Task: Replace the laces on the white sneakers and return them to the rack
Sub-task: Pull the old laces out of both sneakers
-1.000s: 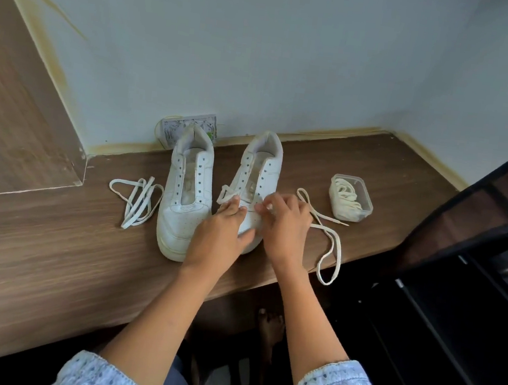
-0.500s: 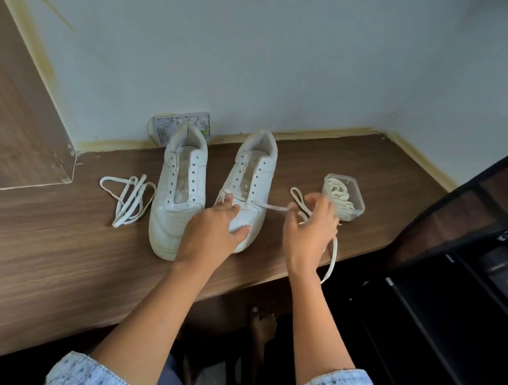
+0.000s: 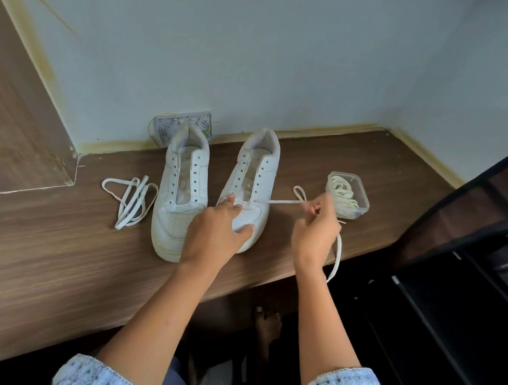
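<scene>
Two sneakers (image 3: 183,190), one loose lace (image 3: 131,200), one tub (image 3: 348,196). Left hand (image 3: 216,232) rests flat on the right sneaker (image 3: 253,186); right hand (image 3: 316,231) pinches its lace (image 3: 283,201).

Left hand (image 3: 217,229) covers right sneaker (image 3: 256,176) toe; lace (image 3: 283,201) grip point hidden behind right hand (image 3: 316,231); rack (image 3: 477,249) cut by frame edge.

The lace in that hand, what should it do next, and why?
Probably keep pulling the lace out to the right until both ends match. The right hand pinches it, stretched taut from the lowest eyelets of the right sneaker, while the left hand presses on the toe. The eyelets above look empty, so threading upward likely follows.
</scene>
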